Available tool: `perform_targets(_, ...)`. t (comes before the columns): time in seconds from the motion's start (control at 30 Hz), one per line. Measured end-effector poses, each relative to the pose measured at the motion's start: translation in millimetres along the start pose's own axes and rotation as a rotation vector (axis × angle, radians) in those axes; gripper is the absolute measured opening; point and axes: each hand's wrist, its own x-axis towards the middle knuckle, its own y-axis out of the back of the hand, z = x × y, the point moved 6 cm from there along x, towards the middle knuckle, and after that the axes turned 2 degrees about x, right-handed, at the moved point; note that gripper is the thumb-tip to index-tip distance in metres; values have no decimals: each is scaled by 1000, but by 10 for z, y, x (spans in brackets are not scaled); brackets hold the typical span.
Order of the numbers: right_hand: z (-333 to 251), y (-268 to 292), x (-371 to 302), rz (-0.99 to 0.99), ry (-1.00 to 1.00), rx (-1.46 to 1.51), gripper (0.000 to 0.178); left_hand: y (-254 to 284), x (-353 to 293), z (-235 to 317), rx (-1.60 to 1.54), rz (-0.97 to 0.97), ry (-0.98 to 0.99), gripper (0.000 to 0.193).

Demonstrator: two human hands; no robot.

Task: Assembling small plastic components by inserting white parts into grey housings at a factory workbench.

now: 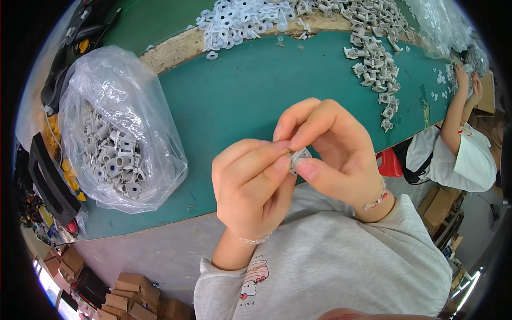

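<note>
In front of my chest, over the near edge of the green table, both hands meet around a small grey plastic fitting (301, 158). My left hand (250, 184) is closed, its thumb and index finger pinched at the fitting's left side. My right hand (337, 146) curves over from the right, thumb on the fitting and fingertips pinched just above it. Fingers cover most of the part, so whether a second piece is between the fingertips cannot be made out. Similar grey fittings (377, 72) trail down the table to the right, and white translucent washer-like pieces (242, 24) are heaped at the far side.
A clear plastic bag (154, 186) of finished-looking grey fittings with washer-like centres stands on the table (224, 90) at left. Another clear bag (440, 29) lies far right. A co-worker's arms (454, 114) reach over the table there. Cardboard boxes (133, 290) are stacked at lower left.
</note>
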Motion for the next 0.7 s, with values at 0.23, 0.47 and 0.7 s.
perform_targets(0.23,33,-14,20,44,-44,51,17,4,-24,-54,-42,26,44,36)
perform_targets(0.47,-14,-17,2,223,137,-251,17,39,-40,-126,-36,111,77,40)
perform_targets(0.7,-165,53,46,37,150,-403,22,29,-38,-138,-60,99,91,40)
